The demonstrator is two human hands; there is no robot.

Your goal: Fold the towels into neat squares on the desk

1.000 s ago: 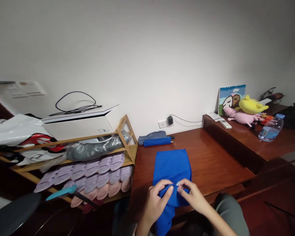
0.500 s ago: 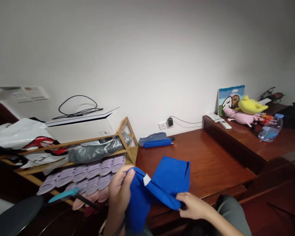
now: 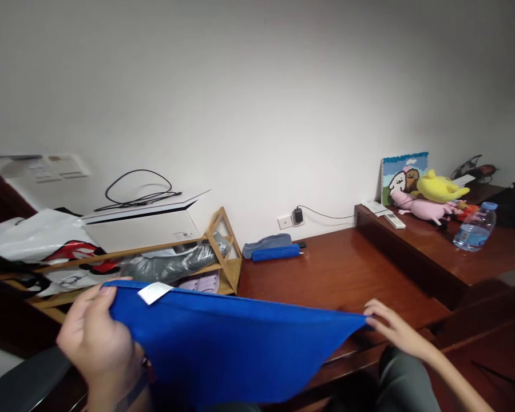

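A bright blue cloth (image 3: 232,349) hangs stretched wide in front of me, above the near edge of a dark red wooden desk (image 3: 347,269). My left hand (image 3: 96,340) grips its upper left corner, close to a small white label (image 3: 153,292). My right hand (image 3: 392,326) pinches the opposite corner at the right. The cloth's top edge runs taut between both hands and its lower part drops out of view.
A wooden rack (image 3: 214,252) with slippers, a white box (image 3: 141,226) and bags stands at left. Rolled blue and grey cloths (image 3: 270,247) lie by the wall socket (image 3: 289,219). A raised shelf at right holds plush toys (image 3: 429,197) and a water bottle (image 3: 474,226).
The folded blue cloth came up off the desk and was opened out. My left hand swung far left and my right hand moved right, pulling the cloth into a wide sheet.
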